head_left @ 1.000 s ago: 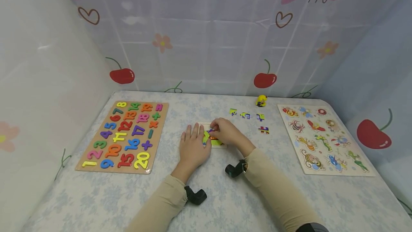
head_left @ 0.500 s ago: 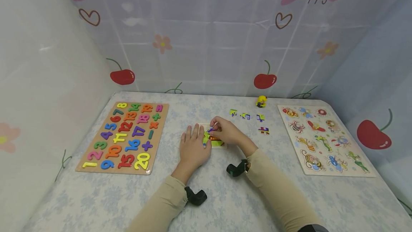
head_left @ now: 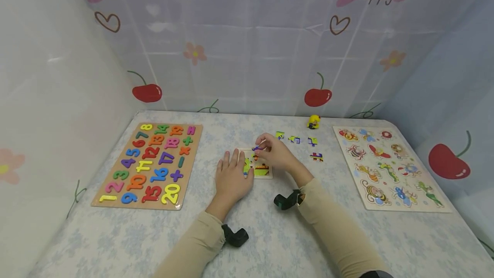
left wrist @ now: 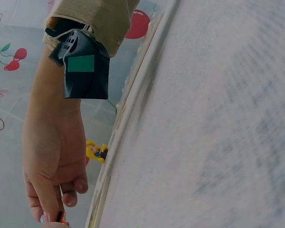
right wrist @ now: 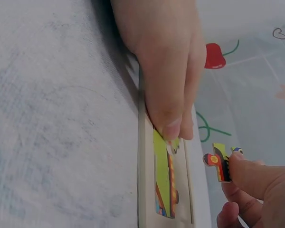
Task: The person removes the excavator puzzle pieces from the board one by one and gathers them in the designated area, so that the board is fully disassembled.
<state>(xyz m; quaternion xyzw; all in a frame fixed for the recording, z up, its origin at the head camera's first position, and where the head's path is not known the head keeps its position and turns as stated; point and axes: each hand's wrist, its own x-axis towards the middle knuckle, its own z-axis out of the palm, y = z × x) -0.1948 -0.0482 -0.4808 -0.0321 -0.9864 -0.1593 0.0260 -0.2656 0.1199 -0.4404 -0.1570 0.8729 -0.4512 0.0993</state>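
My left hand (head_left: 231, 177) lies with its fingers extended over the left side of a small wooden puzzle board (right wrist: 142, 190), thumb touching its pieces. Between thumb and fingertips, my right hand (head_left: 275, 153) pinches a jigsaw piece (right wrist: 221, 164) coloured green, red and black. That piece is held just above the board, apart from it. Green and orange fitted pieces (head_left: 262, 171) show in the board's lower part; my left hand covers some of the rest. The left wrist view shows the right hand (left wrist: 54, 142) from the side, the piece mostly cut off at the bottom.
Several loose jigsaw pieces (head_left: 316, 156) lie behind and right of the board. A yellow toy figure (head_left: 314, 122) stands near the back edge. A number board (head_left: 146, 164) lies on the left, an insect puzzle board (head_left: 390, 166) on the right.
My right hand has lifted the jigsaw piece off the board and drawn slightly back and right, uncovering more of the fitted pieces. My left hand has stayed in place.
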